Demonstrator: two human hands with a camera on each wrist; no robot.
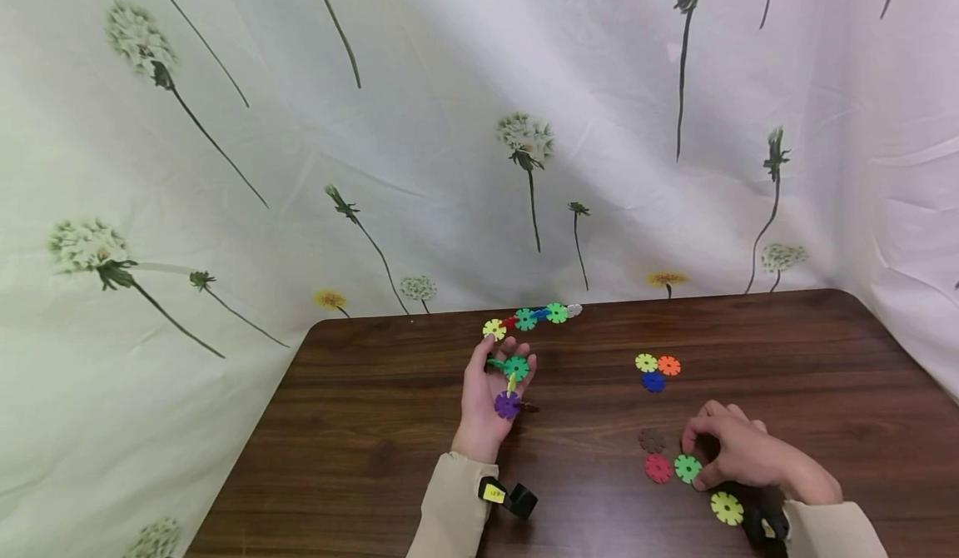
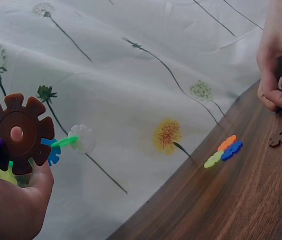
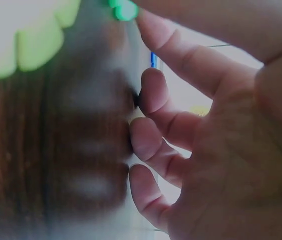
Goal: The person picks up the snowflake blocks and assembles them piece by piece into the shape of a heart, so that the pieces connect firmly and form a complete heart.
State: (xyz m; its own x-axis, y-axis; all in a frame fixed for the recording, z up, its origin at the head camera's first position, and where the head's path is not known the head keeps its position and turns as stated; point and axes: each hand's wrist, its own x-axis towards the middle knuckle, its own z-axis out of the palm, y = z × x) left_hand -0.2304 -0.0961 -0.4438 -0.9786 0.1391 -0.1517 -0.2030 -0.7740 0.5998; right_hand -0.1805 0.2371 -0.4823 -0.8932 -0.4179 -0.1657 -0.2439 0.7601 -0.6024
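My left hand [image 1: 478,404] is turned palm up, its fingers curled around a chain of interlocking notched plastic discs. A purple disc [image 1: 507,405] and a green disc [image 1: 516,367] of the chain lie over the palm; a brown disc [image 2: 19,134] shows large in the left wrist view. Past the fingertips extend a yellow disc [image 1: 494,330], a teal disc [image 1: 526,319] and a whitish end disc [image 1: 573,311]. Over the table, my right hand [image 1: 742,450] pinches a light green disc [image 1: 687,469] between thumb and index finger. Its other fingertips touch or nearly touch the tabletop.
Beside the right hand lie a red disc [image 1: 658,468], a dark brown disc [image 1: 652,440] and a yellow-green disc [image 1: 727,508]. Farther back sit yellow, orange [image 1: 669,365] and blue [image 1: 653,382] discs. A flower-printed cloth [image 1: 449,166] hangs behind the wooden table [image 1: 360,425].
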